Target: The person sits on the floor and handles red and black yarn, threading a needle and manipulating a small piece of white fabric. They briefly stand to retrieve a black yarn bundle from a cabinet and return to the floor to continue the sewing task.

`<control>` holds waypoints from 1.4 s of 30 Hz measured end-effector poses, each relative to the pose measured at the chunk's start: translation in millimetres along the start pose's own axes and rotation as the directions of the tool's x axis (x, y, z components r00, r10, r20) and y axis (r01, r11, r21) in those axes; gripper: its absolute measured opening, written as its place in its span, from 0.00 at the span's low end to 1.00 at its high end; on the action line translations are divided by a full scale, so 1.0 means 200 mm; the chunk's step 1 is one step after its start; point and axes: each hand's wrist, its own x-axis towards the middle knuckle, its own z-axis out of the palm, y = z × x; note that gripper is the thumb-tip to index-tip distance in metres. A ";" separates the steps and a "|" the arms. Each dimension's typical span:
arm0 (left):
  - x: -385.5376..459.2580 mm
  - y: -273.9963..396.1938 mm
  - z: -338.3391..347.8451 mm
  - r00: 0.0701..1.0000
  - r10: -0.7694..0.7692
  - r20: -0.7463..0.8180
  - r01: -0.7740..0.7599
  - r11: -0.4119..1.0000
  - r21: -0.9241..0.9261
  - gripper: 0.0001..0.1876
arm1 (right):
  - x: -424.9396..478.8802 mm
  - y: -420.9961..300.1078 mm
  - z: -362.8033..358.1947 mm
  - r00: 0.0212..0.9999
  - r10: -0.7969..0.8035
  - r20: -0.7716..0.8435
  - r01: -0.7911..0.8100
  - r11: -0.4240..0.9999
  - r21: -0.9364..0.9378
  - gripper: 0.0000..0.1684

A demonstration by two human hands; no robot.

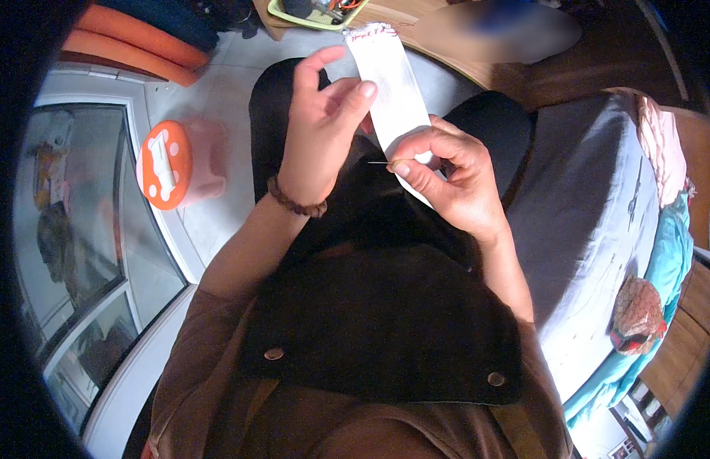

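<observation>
A long white fabric strip (392, 86) slants across my lap, with red stitches along its frayed far end. At its left edge is my left hand (326, 123). The thumb lies over the edge, other fingers bend in beside or behind it, and the index finger stands away. Between the thumb and index finger of my right hand (455, 178) is a thin sewing needle (379, 163), its shaft pointing left. The right hand covers part of the strip's near half, whose lower end shows beneath the thumb. Whether thread runs through the needle is too small to tell.
A dark apron (378, 321) covers my lap. To the left stands an orange-topped stool (180, 166) with a white tube (161, 163) on it, near a glazed door (85, 229). A yellow-green basket (317, 20) sits on the wooden table (389, 11) ahead; a bed (579, 189) is at right.
</observation>
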 end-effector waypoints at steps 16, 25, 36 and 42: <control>-0.06 0.05 -0.03 0.841 -0.248 0.480 0.193 0.968 0.160 0.23 | -0.09 -0.02 -0.02 0.985 -0.159 0.073 0.168 0.975 -0.146 0.05; -0.09 0.02 0.02 0.801 -0.228 0.554 0.223 0.972 0.078 0.22 | -0.12 -0.03 -0.03 0.989 -0.144 0.025 0.146 0.986 -0.086 0.04; -0.07 0.01 0.06 0.883 -0.232 0.408 0.186 0.971 0.151 0.14 | -0.16 -0.01 0.03 0.983 0.019 0.184 -0.055 0.980 0.192 0.02; -0.07 -0.04 0.09 0.929 -0.090 0.359 0.027 0.984 0.175 0.09 | -0.17 -0.01 0.05 0.981 -0.171 0.094 0.167 0.985 0.053 0.01</control>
